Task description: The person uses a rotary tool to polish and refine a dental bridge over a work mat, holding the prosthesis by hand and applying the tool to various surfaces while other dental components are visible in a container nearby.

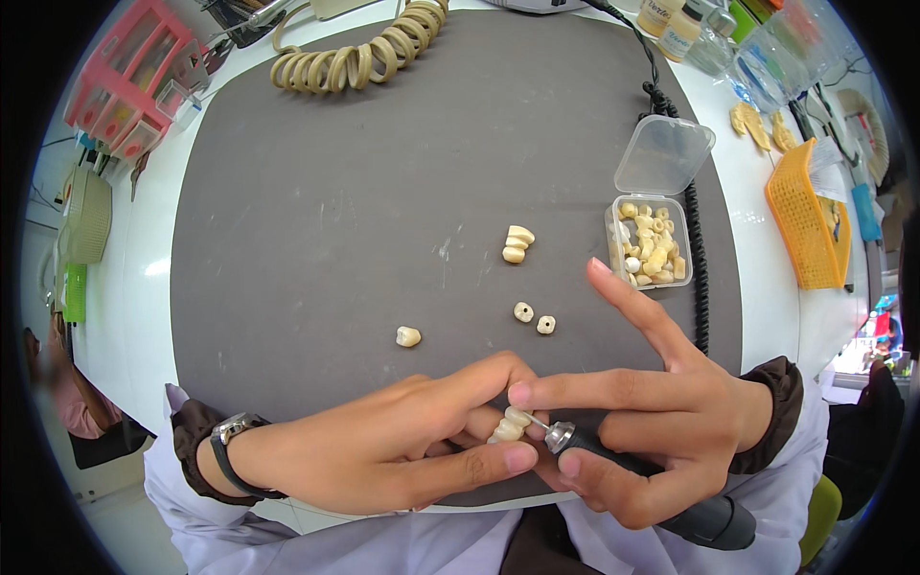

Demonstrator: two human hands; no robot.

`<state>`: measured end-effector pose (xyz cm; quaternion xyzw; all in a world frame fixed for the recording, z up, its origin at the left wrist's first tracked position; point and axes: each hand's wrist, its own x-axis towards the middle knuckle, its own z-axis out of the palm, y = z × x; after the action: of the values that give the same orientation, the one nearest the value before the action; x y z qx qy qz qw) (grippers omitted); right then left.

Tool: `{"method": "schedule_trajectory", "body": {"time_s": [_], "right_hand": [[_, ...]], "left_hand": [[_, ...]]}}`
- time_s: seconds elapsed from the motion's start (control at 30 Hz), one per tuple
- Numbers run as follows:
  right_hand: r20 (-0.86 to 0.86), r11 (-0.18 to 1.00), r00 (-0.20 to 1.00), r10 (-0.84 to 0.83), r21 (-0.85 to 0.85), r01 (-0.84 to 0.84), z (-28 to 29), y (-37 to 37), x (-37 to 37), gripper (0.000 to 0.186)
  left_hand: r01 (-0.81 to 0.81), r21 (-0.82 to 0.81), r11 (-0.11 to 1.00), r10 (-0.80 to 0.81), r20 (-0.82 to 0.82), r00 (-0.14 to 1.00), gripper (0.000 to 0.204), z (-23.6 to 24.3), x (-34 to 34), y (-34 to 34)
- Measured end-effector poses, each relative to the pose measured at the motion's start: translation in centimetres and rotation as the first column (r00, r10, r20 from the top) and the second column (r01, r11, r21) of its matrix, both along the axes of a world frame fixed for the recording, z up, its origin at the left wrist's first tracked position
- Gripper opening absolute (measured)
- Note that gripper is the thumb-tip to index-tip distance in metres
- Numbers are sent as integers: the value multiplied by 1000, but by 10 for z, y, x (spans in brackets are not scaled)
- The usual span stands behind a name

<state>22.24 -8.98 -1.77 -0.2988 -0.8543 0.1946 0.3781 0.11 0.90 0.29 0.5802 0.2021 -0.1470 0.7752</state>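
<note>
My left hand (383, 446) pinches a small cream dental bridge (511, 426) of joined tooth crowns between thumb and fingers, near the mat's front edge. In my right hand (671, 407) is a dark rotary handpiece (707, 520) with a silver collar. Its thin bur points left and meets the bridge's right side, or nearly so. My right index finger sticks up away from the tool. Beyond my hands lie a single crown (408, 336), two crowns with dark holes (523, 312) (546, 325), and another joined bridge piece (516, 245).
An open clear plastic box (610, 240) of loose crowns stands right of the mat's middle, beside a black coiled cord (701, 278). A beige coiled hose (355, 65) lies at the back. Pink drawers (125, 72) stand far left, a yellow basket (800, 225) right, bottles (678, 34) back right.
</note>
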Motion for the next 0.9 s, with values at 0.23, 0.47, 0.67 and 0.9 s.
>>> {"method": "schedule_trajectory", "body": {"time_s": [0.23,0.47,0.67,0.9], "right_hand": [[48,999,998,34,-38,-33,8,2,2,17],[93,996,995,44,-75,-37,14,4,1,14],[114,992,991,70,-116,-57,13,4,2,22],[129,994,991,33,-112,-19,15,1,-5,22]], "left_hand": [[-48,-58,997,50,37,998,22,-3,-1,-3],[-16,-46,999,22,129,991,24,-11,-5,-2],[35,13,999,-37,209,977,25,-19,-8,0],[33,7,999,-34,218,975,26,-18,-11,1]]}}
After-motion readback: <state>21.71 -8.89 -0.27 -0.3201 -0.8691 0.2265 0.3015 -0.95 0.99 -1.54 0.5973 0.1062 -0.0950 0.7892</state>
